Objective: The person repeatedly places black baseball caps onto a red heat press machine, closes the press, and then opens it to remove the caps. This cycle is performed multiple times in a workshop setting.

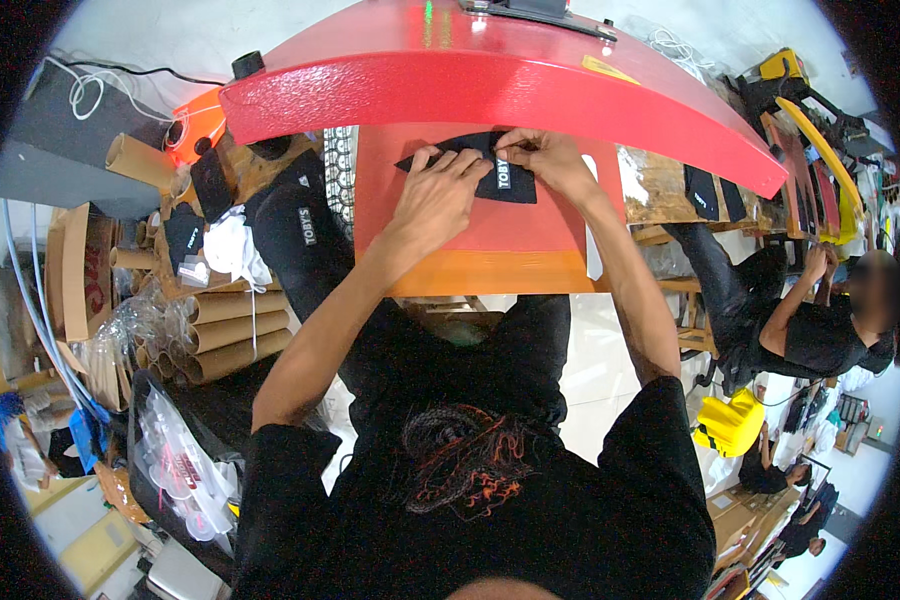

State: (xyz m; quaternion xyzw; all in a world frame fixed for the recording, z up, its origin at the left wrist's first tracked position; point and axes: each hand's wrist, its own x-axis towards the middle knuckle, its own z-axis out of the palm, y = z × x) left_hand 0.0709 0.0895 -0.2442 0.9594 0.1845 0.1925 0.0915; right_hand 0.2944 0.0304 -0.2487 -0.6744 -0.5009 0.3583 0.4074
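A dark, pointed piece of fabric (515, 190) lies flat on the red pad (395, 255) in front of me. A narrow white-lettered label (502, 172) sits on the fabric. My left hand (440, 192) rests across the fabric's left part, its fingers spread and pressing down, holding nothing. At the upper end of the label, my right hand (550, 160) has its thumb and index finger pinched together. What is between those fingertips, if anything, is too small to make out.
A thick red machine arm (470, 85) overhangs the pad just beyond my hands. Dark fabric pieces (305, 215) lie at the left, above cardboard tubes (235, 335). At the right sits a co-worker (830, 320), near a yellow chair-like object (730, 422).
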